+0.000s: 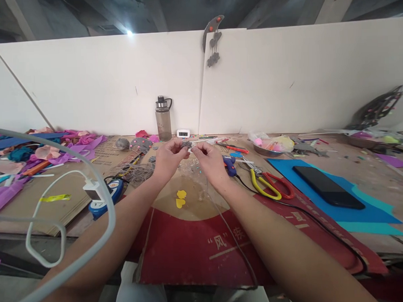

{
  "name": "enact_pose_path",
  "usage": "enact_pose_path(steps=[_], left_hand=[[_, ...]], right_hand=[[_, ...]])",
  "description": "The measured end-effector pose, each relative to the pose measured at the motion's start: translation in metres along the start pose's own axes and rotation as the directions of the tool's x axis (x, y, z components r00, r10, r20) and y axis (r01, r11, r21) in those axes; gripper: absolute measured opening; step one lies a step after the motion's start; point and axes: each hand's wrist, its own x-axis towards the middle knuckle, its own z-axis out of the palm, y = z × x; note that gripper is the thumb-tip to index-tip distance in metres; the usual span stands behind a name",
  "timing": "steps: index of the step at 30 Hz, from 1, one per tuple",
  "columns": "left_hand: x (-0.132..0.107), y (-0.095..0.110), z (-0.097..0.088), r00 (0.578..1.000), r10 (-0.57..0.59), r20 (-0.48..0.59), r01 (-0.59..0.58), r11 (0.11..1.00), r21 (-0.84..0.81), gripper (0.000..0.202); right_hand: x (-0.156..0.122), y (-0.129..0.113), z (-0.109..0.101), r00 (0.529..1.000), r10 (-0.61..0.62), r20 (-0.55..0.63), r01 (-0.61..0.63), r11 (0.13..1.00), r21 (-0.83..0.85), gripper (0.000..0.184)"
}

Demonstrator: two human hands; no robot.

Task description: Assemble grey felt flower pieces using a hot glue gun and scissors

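Observation:
My left hand [170,160] is closed in a pinch on a small grey felt-like piece [186,144]. Right beside it, my right hand [208,163] has thumb and fingers pressed together. From under that hand a thin grey cord [223,217] runs down over the red board to its front edge; the fingers hide its upper end. Below the hands lie two yellow cut-out shapes [180,199], one of them like a heart. A blue glue gun [230,166] lies just right of my right hand, and tangled grey string [136,173] is left of my left hand.
Yellow-and-red-handled scissors [272,183] and a black phone [328,187] on blue sheets [362,213] lie to the right. A bottle [163,119] and a small clock [183,133] stand behind. A white cable [109,216] loops at the left, near a blue power strip [107,198].

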Motion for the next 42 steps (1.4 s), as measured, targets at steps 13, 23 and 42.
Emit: enact_pose_path(steps=[13, 23, 42], left_hand=[[0.003, -0.001, 0.002, 0.990, -0.139, -0.017, 0.135, 0.981, -0.137, 0.016], [0.003, 0.005, 0.004, 0.966, -0.246, 0.085, 0.260, 0.926, -0.275, 0.016], [0.003, 0.007, -0.001, 0.927, -0.275, 0.255, 0.332, 0.917, -0.219, 0.013]], right_hand=[[-0.002, -0.008, -0.001, 1.000, 0.013, 0.027, -0.010, 0.992, -0.128, 0.028], [0.001, -0.006, -0.003, 0.999, 0.031, -0.013, -0.032, 0.989, -0.146, 0.029], [0.005, 0.001, -0.009, 0.992, 0.095, -0.087, -0.108, 0.980, -0.164, 0.020]])
